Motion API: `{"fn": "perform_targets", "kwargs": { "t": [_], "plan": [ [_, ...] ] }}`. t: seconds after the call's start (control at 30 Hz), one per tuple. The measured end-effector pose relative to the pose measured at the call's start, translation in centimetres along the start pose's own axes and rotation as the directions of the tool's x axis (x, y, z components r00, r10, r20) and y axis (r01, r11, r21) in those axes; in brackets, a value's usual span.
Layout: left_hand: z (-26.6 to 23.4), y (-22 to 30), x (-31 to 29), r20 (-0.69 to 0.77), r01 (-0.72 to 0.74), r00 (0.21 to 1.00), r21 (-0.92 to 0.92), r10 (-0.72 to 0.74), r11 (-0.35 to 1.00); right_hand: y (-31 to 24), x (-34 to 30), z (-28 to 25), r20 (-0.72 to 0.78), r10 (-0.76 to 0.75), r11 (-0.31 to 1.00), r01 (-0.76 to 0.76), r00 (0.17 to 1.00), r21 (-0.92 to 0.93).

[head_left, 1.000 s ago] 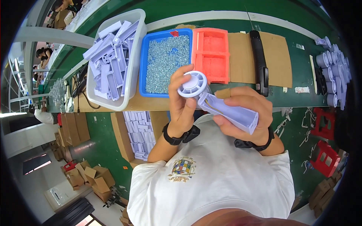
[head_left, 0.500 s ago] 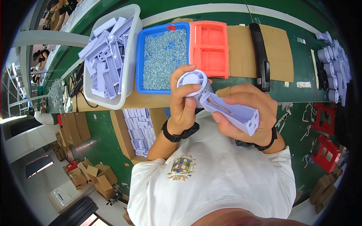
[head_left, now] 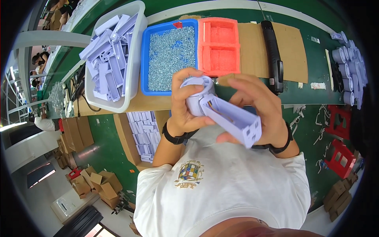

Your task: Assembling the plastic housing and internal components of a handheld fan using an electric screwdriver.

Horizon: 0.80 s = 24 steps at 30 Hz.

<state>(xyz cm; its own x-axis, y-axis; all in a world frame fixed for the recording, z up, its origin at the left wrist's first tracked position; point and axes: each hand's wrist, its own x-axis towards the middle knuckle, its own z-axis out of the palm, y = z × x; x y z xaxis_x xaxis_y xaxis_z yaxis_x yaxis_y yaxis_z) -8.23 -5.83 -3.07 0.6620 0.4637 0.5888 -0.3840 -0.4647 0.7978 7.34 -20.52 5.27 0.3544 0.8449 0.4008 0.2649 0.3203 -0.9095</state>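
A pale lavender plastic housing [head_left: 233, 120] with a round, ribbed head and a long hollow handle is in front of my chest. My left hand [head_left: 183, 106] grips its head, fingers over the top and thumb beneath. Thin wires [head_left: 213, 107] show inside the open handle, near the head. My right hand [head_left: 262, 104] is beside the handle with fingers spread and curved; its thumb tip shows below the handle. A tan covering [head_left: 227, 79] wraps one of its fingertips. Whether the right palm touches the handle is hidden.
On the bench are a white bin [head_left: 136, 67] of lavender shells, a blue tray [head_left: 145, 59] of small screws, a red foam tray [head_left: 219, 48] and a black electric screwdriver [head_left: 272, 55] on cardboard [head_left: 292, 51]. Round-headed housings [head_left: 344, 71] stand far right. A carton [head_left: 125, 138] of parts sits below.
My right hand has loosened from the handle, its fingers spreading. The housing has shifted slightly left and tilted in my left hand, whose thumb now lies beneath the head.
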Motion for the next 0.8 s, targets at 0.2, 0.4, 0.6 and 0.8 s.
{"fn": "perform_targets", "kwargs": {
  "t": [0.2, 0.4, 0.6, 0.8],
  "plan": [
    [0.5, 0.3, -0.4, 0.121, 0.055, 0.992, -0.169, -0.034, 0.984, 2.4, 0.6, -1.1, 0.23, -0.191, 0.941, 0.244, 0.954, -0.233],
    [0.8, 0.0, 0.5, 0.217, 0.006, 0.976, -0.135, 0.024, 0.991, 3.0, 0.3, -1.4, 0.246, -0.142, 0.927, 0.216, 0.959, -0.306],
    [1.7, 0.3, 1.0, 0.058, 0.107, 0.993, -0.1, -0.102, 0.989, 2.9, 0.8, -0.3, 0.079, -0.08, 0.969, 0.096, 0.994, -0.228],
    [-0.8, 1.3, 2.9, 0.082, 0.025, 0.994, 0.503, -0.077, 0.864, 2.5, 0.7, -1.5, -0.163, 0.249, 0.941, -0.278, 0.955, -0.192]
  ]
}}
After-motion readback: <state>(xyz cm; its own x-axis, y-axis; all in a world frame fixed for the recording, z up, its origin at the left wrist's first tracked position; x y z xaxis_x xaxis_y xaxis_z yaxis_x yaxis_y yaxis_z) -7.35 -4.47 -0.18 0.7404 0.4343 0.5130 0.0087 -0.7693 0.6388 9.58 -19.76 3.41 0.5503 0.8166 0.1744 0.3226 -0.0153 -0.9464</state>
